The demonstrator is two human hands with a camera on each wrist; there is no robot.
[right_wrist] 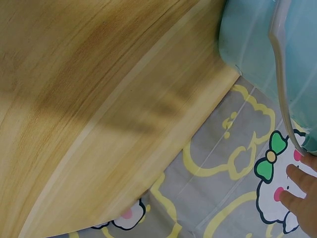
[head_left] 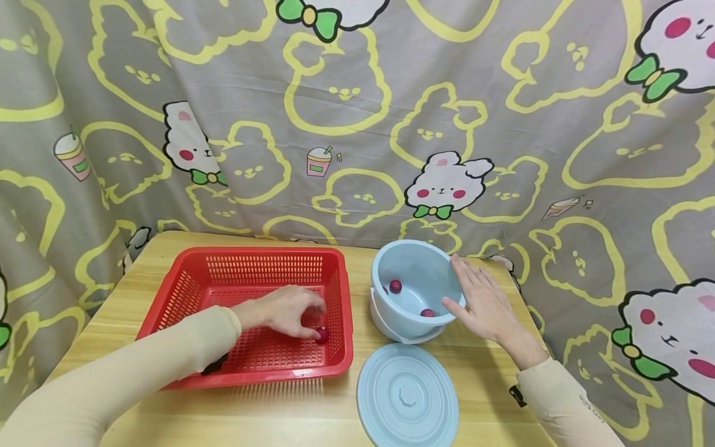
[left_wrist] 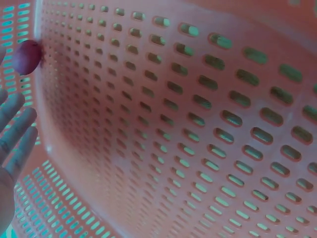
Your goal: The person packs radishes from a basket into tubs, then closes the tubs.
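Inside the red plastic basket [head_left: 262, 374], my left hand [head_left: 290, 313] reaches down to a small, round, dark red ball [head_left: 322, 334]. In the left wrist view the ball [left_wrist: 27, 57] lies against the basket wall, with the fingers [left_wrist: 20, 126] spread apart below it. My right hand [head_left: 483, 301] rests on the right rim of a light blue bucket [head_left: 416, 248], fingers extended and thumb over the rim. Inside the bucket lie dark red balls [head_left: 395, 286], one partly hidden by the near wall. Fingers [right_wrist: 297, 193] show beside the bucket [right_wrist: 252, 44] in the right wrist view.
A round light blue lid [head_left: 408, 397] lies on the wooden table [head_left: 480, 397] in front of the bucket. The bucket's handle [head_left: 385, 326] hangs down its near side. Behind the table hangs a grey patterned curtain [head_left: 357, 149].
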